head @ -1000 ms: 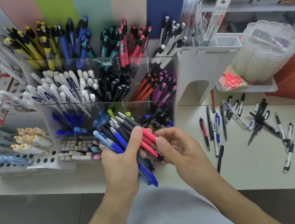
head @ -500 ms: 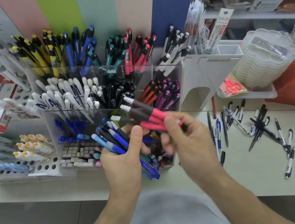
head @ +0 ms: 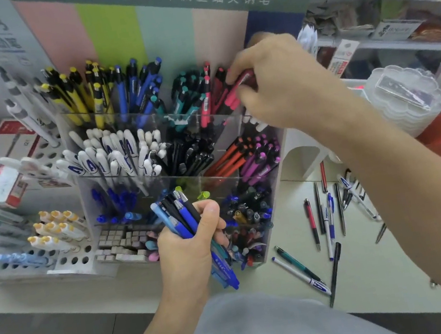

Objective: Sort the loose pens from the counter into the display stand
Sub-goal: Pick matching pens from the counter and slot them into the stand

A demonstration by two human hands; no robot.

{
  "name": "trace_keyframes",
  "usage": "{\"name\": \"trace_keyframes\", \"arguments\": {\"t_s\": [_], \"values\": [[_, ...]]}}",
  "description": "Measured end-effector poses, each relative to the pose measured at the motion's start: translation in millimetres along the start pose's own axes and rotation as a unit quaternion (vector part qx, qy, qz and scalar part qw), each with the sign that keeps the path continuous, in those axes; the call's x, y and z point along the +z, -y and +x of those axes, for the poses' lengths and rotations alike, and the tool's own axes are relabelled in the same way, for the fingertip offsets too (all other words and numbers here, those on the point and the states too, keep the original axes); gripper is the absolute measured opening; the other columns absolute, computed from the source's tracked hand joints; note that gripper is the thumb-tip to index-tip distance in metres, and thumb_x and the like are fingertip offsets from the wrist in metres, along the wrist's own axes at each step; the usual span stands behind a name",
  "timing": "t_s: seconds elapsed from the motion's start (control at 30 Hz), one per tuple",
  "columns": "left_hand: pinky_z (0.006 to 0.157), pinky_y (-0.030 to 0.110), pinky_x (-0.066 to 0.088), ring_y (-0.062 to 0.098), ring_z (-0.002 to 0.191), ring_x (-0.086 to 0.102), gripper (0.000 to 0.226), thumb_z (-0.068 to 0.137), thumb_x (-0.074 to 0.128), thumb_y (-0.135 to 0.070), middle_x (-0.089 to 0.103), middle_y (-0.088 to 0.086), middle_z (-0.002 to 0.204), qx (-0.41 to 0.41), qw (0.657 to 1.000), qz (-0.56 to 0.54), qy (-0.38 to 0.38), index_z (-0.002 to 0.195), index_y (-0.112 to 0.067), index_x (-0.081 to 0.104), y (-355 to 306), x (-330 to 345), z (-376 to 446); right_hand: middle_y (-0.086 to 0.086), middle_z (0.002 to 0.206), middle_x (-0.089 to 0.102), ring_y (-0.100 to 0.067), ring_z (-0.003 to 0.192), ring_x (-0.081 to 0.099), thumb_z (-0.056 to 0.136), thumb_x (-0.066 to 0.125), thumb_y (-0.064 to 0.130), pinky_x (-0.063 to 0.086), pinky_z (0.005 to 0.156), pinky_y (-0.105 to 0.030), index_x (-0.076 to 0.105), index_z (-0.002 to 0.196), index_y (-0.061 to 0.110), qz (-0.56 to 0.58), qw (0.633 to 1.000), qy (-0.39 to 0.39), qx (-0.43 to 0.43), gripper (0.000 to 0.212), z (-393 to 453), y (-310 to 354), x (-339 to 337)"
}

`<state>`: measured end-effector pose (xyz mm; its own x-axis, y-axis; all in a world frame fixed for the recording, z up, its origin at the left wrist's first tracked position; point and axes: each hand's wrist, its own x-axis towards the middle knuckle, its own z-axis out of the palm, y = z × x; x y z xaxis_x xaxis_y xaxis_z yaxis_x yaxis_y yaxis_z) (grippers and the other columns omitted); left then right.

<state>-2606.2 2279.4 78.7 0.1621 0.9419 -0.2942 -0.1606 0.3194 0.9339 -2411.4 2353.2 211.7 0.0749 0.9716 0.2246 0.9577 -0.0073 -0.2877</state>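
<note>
Pens fill the clear display stand (head: 237, 135), which stands on the pale counter (head: 362, 274) and is the biggest thing here. Its boxes hold yellow, blue, teal, red, white, black, orange and purple pens, each colour in its own box. To the left of the stand sits a white rack with round holes (head: 62, 260), with a few pens standing in it. To the right, on the counter, lie the loose pens (head: 326, 213), spread out flat and well apart from the stand's front corner. The right hand (head: 278, 81) is up at the back row, its grip closed round some red pens (head: 235, 88) right at the red box. The left hand (head: 189, 248) is low in front of the stand, its grip wrapped tight round a bunch of blue and black pens (head: 178, 217) that fan upward.
</note>
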Motion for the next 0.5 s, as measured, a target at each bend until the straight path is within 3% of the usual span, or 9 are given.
{"name": "trace_keyframes", "arguments": {"t_s": [0.07,0.13,0.2,0.27,0.33,0.5], "values": [[0.061,0.039,0.055,0.018,0.054,0.057,0.014,0.091,0.069,-0.021,0.063,0.007,0.065,-0.002,1.000,-0.002,0.006,0.079,-0.016,0.071,0,0,2,-0.015,0.123,0.048,-0.037,0.097,0.055,0.095,0.058,0.017,0.045,0.090,-0.039,0.060,0.117,0.007,-0.004,0.999,0.015,-0.030,0.024,7,7,6],[0.060,0.037,0.053,0.018,0.054,0.057,0.016,0.091,0.069,-0.020,0.064,0.006,0.066,-0.005,1.000,-0.004,0.009,0.075,-0.022,0.073,0,1,4,-0.016,0.132,0.040,-0.029,0.085,0.052,0.094,0.065,0.022,0.041,0.086,-0.030,0.044,0.138,0.010,0.014,0.998,0.006,-0.067,0.050,6,13,18],[0.061,0.038,0.052,0.018,0.055,0.056,0.018,0.091,0.069,-0.020,0.064,0.006,0.067,-0.007,1.000,-0.009,0.009,0.074,-0.024,0.073,0,1,5,-0.018,0.133,0.041,-0.025,0.088,0.051,0.088,0.074,0.023,0.040,0.087,-0.026,0.042,0.142,0.006,0.021,0.995,-0.077,-0.059,0.066,1,13,36],[0.063,0.040,0.052,0.019,0.055,0.056,0.017,0.091,0.070,-0.020,0.065,0.007,0.067,-0.013,1.000,-0.015,0.010,0.074,-0.022,0.072,0,0,7,-0.020,0.131,0.048,-0.032,0.106,0.054,0.085,0.074,0.027,0.044,0.098,-0.038,0.049,0.138,0.002,-0.003,0.985,-0.169,-0.042,0.064,-6,10,58],[0.065,0.042,0.053,0.020,0.055,0.056,0.018,0.091,0.070,-0.019,0.065,0.007,0.067,-0.019,1.000,-0.017,0.009,0.074,-0.022,0.071,-1,1,9,-0.018,0.134,0.055,-0.036,0.122,0.050,0.088,0.068,0.027,0.042,0.103,-0.045,0.054,0.139,0.001,-0.056,0.975,-0.206,-0.054,0.058,-11,9,75],[0.067,0.049,0.051,0.025,0.057,0.054,0.016,0.091,0.073,-0.022,0.059,0.008,0.063,-0.065,0.995,-0.040,0.060,0.077,-0.015,0.068,-3,0,11,-0.021,0.144,0.054,-0.034,0.138,0.049,0.096,0.065,0.004,0.038,0.118,-0.039,0.052,0.140,-0.007,0.020,0.960,-0.230,-0.161,0.047,-7,0,84]]}}
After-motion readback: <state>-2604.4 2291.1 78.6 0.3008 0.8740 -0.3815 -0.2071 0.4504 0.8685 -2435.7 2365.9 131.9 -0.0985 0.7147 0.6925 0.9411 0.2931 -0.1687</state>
